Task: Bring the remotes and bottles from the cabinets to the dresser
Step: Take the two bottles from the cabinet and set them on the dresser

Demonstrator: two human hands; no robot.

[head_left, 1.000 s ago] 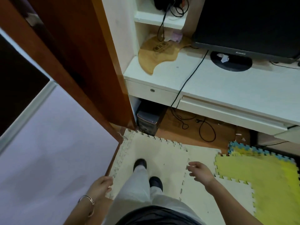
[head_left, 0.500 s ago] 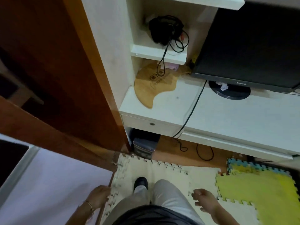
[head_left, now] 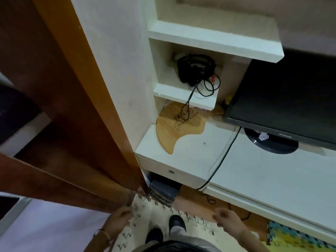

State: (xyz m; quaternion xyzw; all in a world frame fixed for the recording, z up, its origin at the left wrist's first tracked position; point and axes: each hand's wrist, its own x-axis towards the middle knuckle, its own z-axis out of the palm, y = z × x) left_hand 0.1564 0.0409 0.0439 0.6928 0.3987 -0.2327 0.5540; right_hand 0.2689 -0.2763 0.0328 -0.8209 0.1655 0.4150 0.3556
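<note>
White surface (head_left: 254, 179): a desk-like top under a dark monitor (head_left: 291, 99); a wooden fan-shaped board (head_left: 174, 128) lies at its left end, partly under a small shelf (head_left: 185, 99)
Shelf contents: a bundle of black cables (head_left: 195, 70) sits on the small shelf; one cord hangs down over the board
Remotes and bottles: none can be made out anywhere in this view; neither hand carries one, and none lies near the fingers
Left hand (head_left: 119, 220): low at the bottom edge, beside the brown wooden door panel (head_left: 63, 106); fingers loosely curled and holding nothing; a thin bracelet (head_left: 104, 234) on the wrist
Right hand (head_left: 228, 220): low over the floor in front of the surface; fingers loosely curled, empty; blurred
Floor: cream foam puzzle mats (head_left: 154, 211) under dark shoes (head_left: 176, 222); a yellow mat with blue edging (head_left: 300, 240) at the right
Under the surface: a dark box-like unit (head_left: 163, 192) stands on the floor beside the door's lower corner
</note>
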